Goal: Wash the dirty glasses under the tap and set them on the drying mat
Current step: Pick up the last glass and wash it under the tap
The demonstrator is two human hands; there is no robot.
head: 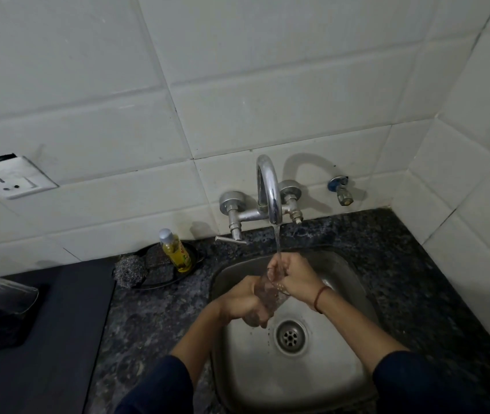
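Under the curved chrome tap (269,192), the clear glass tumbler (267,294) is being gripped by the left hand (243,303) and the right hand (296,277), and should be being turned steadily.

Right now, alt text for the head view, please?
A clear glass is held tilted under the running tap above a steel sink, left hand gripping its lower end, right hand its upper end. A dish-soap bottle and steel scrubber sit left.

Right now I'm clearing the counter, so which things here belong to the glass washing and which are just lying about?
Job: glass, tap, sink, dark mat, left hand, right hand.
Lying about: yellow bottle, steel scrubber, wall socket, wall valve.
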